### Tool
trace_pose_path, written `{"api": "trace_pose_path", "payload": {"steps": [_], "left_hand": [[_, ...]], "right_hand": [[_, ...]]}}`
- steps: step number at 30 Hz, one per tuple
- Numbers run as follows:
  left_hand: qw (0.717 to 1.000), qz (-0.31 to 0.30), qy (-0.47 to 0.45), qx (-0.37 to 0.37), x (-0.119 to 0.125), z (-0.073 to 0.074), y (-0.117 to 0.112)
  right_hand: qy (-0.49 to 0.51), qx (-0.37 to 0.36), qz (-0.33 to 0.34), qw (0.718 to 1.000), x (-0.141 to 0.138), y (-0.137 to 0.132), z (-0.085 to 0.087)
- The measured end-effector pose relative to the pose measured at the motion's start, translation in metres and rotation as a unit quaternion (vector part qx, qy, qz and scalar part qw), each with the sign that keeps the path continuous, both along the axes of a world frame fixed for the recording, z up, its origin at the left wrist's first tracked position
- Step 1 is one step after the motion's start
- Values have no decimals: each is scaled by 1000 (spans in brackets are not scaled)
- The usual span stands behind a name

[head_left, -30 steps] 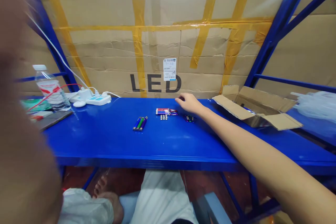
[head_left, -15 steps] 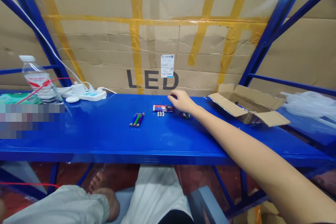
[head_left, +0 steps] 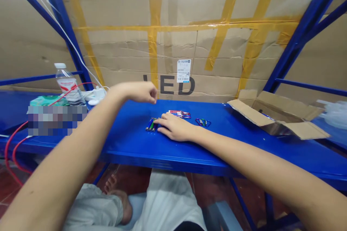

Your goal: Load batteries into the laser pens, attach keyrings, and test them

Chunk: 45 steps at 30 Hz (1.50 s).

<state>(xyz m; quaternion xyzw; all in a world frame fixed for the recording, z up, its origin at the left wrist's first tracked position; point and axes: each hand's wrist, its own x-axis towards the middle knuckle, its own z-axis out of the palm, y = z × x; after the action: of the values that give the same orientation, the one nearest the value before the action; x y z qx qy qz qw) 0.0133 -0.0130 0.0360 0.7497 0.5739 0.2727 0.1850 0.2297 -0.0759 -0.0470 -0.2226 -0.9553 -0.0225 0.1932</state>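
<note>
1. Your left hand (head_left: pixel 146 93) is raised over the counter (head_left: pixel 132 146), its fingers curled inward (whether they enclose anything cannot be told).
2. Your right hand (head_left: pixel 175 127) lies palm down, fingers loosely bent and slightly parted, the tips beside the blue, green and purple tubes (head_left: pixel 151 126); any grip is hidden.
3. Red and blue tubes (head_left: pixel 180 114) lie just behind your right hand.
4. Carabiners (head_left: pixel 202 122) rest near your right wrist; an open carton (head_left: pixel 275 117) stands farther right.
</note>
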Motion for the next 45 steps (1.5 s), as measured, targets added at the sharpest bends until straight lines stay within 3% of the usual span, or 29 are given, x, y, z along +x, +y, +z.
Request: {"api": "trace_pose_path", "payload": {"steps": [2,4,10,18,20,23,25,28,30,36,45], "left_hand": [[991,-85,81,-68,10,2,0],[973,-147,144,-106,19,-5,-1],[960,-168,202,-94,33,-30,0],[942,-221,212,-139,43,-21,-12],[939,-234,207,-143,47,-21,-16],[935,-259,207,-123,57,-21,-21],[943,-261,196,-69,64,-22,-23],[949,-241,194,53,74,-27,-23],[944,-244,200,92,77,-32,-22],[942,-253,198,97,80,-46,-17],[944,-243,214,56,80,-49,-18]], "right_hand": [[-10,8,-12,1000,-2,1,0],[-14,6,-17,1000,-3,1,1],[-17,-32,-26,999,2,-5,9],[-19,-126,-76,989,31,-14,25],[39,-137,-104,984,43,-7,33],[137,-155,-171,963,63,12,38],[177,-155,-208,950,75,25,36],[184,-160,-218,945,83,38,29],[177,-157,-213,948,82,40,24],[146,-145,-207,957,72,31,21],[134,-135,-203,961,72,29,21]]}}
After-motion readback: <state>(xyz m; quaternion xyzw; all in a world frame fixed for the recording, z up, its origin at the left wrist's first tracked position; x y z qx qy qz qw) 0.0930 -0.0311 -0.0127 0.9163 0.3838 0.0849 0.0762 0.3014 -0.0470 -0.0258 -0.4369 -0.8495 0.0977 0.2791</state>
